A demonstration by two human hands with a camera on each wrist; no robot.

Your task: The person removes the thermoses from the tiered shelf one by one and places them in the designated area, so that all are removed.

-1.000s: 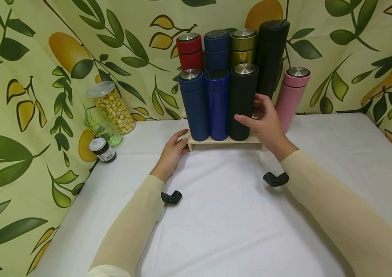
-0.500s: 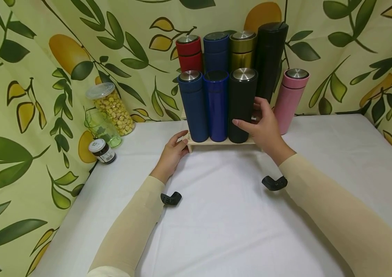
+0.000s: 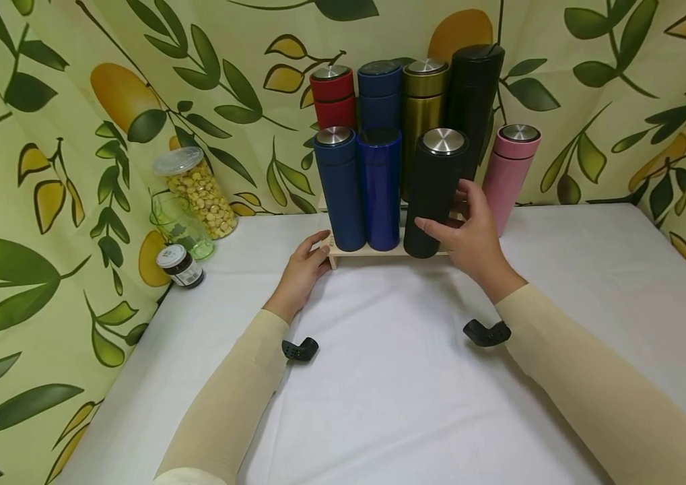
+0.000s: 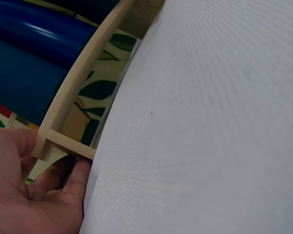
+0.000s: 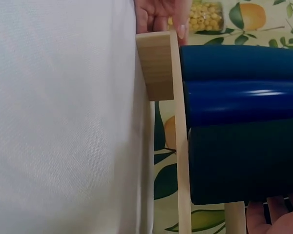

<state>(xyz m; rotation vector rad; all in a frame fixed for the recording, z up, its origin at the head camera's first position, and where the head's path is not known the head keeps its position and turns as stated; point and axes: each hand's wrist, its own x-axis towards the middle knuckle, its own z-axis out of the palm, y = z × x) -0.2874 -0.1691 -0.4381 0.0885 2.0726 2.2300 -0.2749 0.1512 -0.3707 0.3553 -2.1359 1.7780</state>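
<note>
My right hand [image 3: 476, 242] grips a matte black thermos bottle [image 3: 430, 192] with a steel lid, thumb at its front and fingers round its right side. The bottle leans to the right at the front of a light wooden rack [image 3: 373, 253]; whether its base touches the board, I cannot tell. My left hand [image 3: 300, 276] pinches the rack's left end; in the left wrist view, that hand's thumb lies by the top board and its fingers are at the leg [image 4: 71, 144]. A matte blue bottle [image 3: 340, 195] and a glossy blue bottle [image 3: 382, 192] stand upright on the front board.
Behind stand red [image 3: 334, 98], blue [image 3: 380, 94], gold [image 3: 423, 114] and tall black [image 3: 476, 101] bottles. A pink bottle [image 3: 511, 175] is right of the rack. At left are a snack jar [image 3: 197, 192], a green glass [image 3: 182, 222] and a small dark jar [image 3: 180, 265].
My right hand has shifted the black thermos bottle rightward and tilted it, opening a gap beside the glossy blue bottle and exposing more of the gold one. The left hand keeps its place.
</note>
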